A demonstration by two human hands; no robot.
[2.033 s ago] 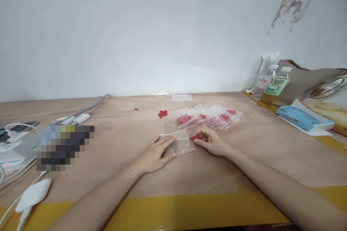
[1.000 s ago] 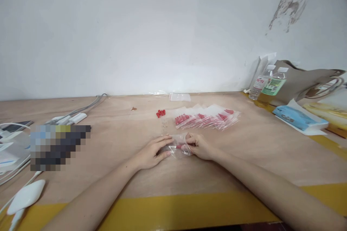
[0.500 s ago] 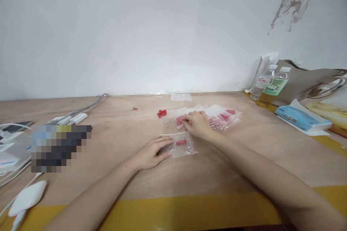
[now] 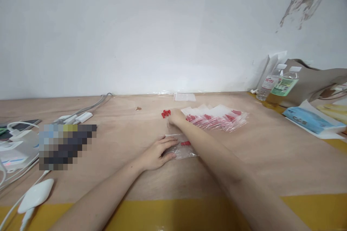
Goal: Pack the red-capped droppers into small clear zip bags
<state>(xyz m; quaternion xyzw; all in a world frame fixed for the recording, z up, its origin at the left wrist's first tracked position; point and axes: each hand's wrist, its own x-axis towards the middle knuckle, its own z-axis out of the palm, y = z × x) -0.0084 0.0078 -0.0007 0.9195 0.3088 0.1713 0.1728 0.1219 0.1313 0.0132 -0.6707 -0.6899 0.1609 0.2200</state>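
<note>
My left hand (image 4: pixel 161 153) lies with its fingers stretched and apart on the left part of a clear zip bag (image 4: pixel 187 155). In that bag is a red-headed piece (image 4: pixel 185 143), which looks like a dropper; its stem is hidden under my fingers. My right hand (image 4: pixel 176 117) is reached across, right beside a small cluster of thin-stemmed red-headed droppers (image 4: pixel 166 113). Its fingers are mostly hidden and blurred, so whether they pinch a stem does not show. My right forearm covers the right end of the bag. Right of that hand lies a fanned row of filled zip bags (image 4: pixel 217 117) with red heads inside.
Flat bags (image 4: pixel 184 97) lie by the wall. On the right stand two bottles (image 4: pixel 282 86), a tissue pack (image 4: pixel 309 119) and a grey-brown bag (image 4: pixel 314 79). On the left are chargers and cables (image 4: pixel 16 151), a white adapter (image 4: pixel 36 195) and a pixelated patch.
My right hand has moved left from the row of filled bags to the loose red-headed cluster. My left hand stays on the bag. The whole view has shifted slightly.
</note>
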